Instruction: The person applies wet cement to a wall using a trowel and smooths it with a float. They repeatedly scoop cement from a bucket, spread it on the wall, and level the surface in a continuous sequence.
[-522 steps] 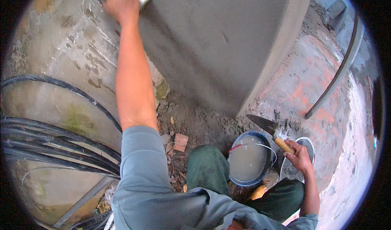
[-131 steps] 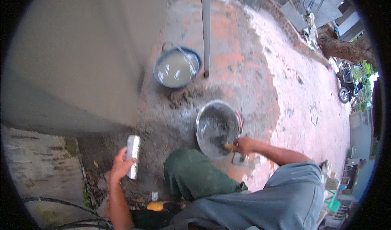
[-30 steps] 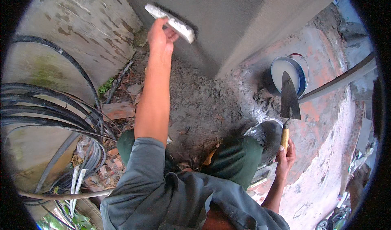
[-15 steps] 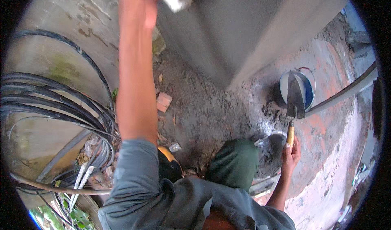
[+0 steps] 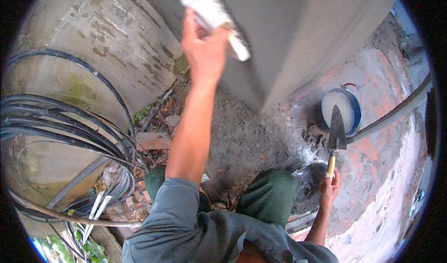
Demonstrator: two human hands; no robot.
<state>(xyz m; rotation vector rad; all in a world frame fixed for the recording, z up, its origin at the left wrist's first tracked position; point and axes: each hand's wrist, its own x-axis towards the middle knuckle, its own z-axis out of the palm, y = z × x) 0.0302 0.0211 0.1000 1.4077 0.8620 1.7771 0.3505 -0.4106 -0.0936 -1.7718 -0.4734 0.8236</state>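
Observation:
My left hand (image 5: 205,51) reaches far forward, its fingers closed round a white block-shaped plastering float (image 5: 212,11), somewhat blurred. The float is against or just over the smooth grey plastered wall (image 5: 288,16); I cannot tell if it touches. At the right, my right hand (image 5: 330,186) grips the yellowish wooden handle of a pointed trowel (image 5: 338,128), its dark blade aimed forward. The blade overlaps the near part of a blue bucket (image 5: 356,109) with pale greyish liquid in it. Next to my right hand stands a round container (image 5: 309,165) of dark wet mortar.
Thick black cables (image 5: 60,109) lie coiled at the left against a stained wall (image 5: 102,34). Broken bricks (image 5: 153,141) and rubble lie near my left forearm. Rough dirt (image 5: 242,132) stretches before my knees. A grey strip (image 5: 396,111) runs from the bucket to the right.
My left hand with the float has swept right and nearer. The trowel has come slightly nearer, its tip lower over the bucket. The view has shifted a little.

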